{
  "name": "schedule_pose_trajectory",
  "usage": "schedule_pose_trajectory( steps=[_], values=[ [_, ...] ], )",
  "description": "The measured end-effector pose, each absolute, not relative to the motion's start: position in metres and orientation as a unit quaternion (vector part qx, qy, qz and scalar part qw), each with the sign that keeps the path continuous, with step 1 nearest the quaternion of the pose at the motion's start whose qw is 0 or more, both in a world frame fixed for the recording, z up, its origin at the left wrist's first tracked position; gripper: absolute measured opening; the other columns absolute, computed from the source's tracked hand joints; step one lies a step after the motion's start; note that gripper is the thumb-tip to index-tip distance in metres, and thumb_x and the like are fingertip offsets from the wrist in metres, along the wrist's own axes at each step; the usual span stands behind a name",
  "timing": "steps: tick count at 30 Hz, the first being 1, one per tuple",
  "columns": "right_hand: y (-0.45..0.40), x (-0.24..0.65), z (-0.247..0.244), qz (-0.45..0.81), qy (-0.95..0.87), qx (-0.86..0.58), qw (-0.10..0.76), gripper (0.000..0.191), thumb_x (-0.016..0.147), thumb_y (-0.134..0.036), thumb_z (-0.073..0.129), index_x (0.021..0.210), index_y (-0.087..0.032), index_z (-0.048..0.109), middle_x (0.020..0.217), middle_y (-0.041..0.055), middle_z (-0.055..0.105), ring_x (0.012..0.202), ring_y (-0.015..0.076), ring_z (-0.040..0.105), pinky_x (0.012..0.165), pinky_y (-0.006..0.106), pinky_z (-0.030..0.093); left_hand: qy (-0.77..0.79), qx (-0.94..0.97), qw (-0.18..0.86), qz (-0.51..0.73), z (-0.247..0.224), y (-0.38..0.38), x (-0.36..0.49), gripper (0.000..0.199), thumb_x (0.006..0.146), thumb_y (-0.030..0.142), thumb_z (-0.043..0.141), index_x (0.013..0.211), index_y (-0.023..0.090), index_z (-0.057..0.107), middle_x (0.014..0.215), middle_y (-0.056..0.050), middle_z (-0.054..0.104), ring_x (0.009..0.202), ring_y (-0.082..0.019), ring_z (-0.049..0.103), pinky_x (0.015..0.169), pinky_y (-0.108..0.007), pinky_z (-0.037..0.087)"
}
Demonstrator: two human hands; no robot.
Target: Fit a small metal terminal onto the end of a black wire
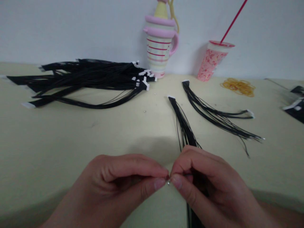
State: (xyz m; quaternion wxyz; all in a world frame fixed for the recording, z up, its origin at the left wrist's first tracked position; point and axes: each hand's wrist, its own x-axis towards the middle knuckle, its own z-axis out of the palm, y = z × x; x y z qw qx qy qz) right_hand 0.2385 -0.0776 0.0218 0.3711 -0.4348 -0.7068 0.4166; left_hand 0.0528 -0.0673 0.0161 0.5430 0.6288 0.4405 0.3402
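My left hand [128, 183] and my right hand [206, 183] meet low in the middle, each closed in a thumb-and-finger pinch. Between their tips shows a tiny shiny metal piece [168, 182], too small to make out fully. A black wire shows inside my right hand's grip. What my left fingertips pinch is hidden. A black wire bundle [185, 126] with a white connector [171, 97] runs under my right hand and comes out below it. Further right lies a second black wire bundle [209, 110], white connector at its far end, some loose ends spread toward the right.
A pile of black cables [90, 76] with white connectors lies at the back left. Against the wall stand a pink-lidded cup [159, 47] and a pink tumbler [211, 61] with a red straw. Yellow rubber bands [238, 87] and more black cable [296, 109] are at right.
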Motion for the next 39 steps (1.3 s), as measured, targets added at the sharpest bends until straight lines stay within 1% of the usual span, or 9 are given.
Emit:
schedule_pose_trajectory(
  steps=[13,18,25,31,34,39],
  values=[
    [-0.0772,0.2391,0.0211,0.413,-0.709,-0.441,0.363,0.011,0.083,-0.014,0.054,0.073,-0.016,0.059,0.065,-0.0006,0.049,0.054,0.0089,0.048,0.045,0.018,0.038,0.471,0.592,0.566,0.326,0.0169,-0.0692,0.0526,0.019,0.072,0.015,0.069,0.078,0.033,0.073,0.074,0.008,0.071,0.068,-0.007,0.065,0.064,-0.008,0.051],
    [-0.0776,0.238,0.0208,0.401,-0.71,-0.443,0.372,0.013,0.083,-0.014,0.054,0.071,-0.017,0.057,0.064,-0.0006,0.049,0.053,0.0092,0.047,0.044,0.018,0.037,0.483,0.596,0.561,0.312,0.0166,-0.0701,0.0529,0.013,0.074,0.02,0.068,0.077,0.031,0.073,0.073,0.006,0.071,0.067,-0.009,0.065,0.063,-0.01,0.052],
    [-0.0768,0.2388,0.0227,0.402,-0.707,-0.443,0.377,0.012,0.084,-0.012,0.053,0.074,-0.016,0.058,0.066,-0.0011,0.049,0.054,0.0082,0.047,0.046,0.018,0.037,0.487,0.614,0.541,0.305,0.0172,-0.0693,0.0541,0.009,0.077,0.023,0.065,0.078,0.028,0.072,0.066,0.006,0.068,0.06,-0.007,0.061,0.057,-0.008,0.048],
    [-0.0759,0.2395,0.0193,0.407,-0.708,-0.438,0.376,0.012,0.085,-0.013,0.053,0.075,-0.016,0.057,0.066,-0.0019,0.047,0.055,0.0078,0.045,0.046,0.018,0.036,0.493,0.617,0.544,0.283,0.019,-0.0699,0.0525,0.009,0.079,0.029,0.063,0.077,0.026,0.071,0.066,0.004,0.067,0.06,-0.008,0.057,0.055,-0.01,0.046],
    [-0.0764,0.24,0.018,0.408,-0.711,-0.433,0.374,0.011,0.085,-0.013,0.054,0.075,-0.016,0.057,0.066,-0.0018,0.048,0.056,0.008,0.045,0.047,0.019,0.036,0.493,0.619,0.546,0.275,0.0187,-0.0707,0.0523,0.01,0.079,0.03,0.062,0.079,0.026,0.071,0.067,0.003,0.067,0.061,-0.009,0.057,0.054,-0.012,0.046],
    [-0.077,0.2398,0.0187,0.406,-0.713,-0.424,0.383,0.01,0.084,-0.011,0.054,0.075,-0.015,0.058,0.067,-0.0015,0.049,0.056,0.0077,0.046,0.048,0.018,0.037,0.485,0.613,0.556,0.283,0.0192,-0.0709,0.0526,0.009,0.08,0.027,0.063,0.081,0.028,0.072,0.068,0.004,0.068,0.063,-0.009,0.058,0.057,-0.011,0.047]
  ],
)
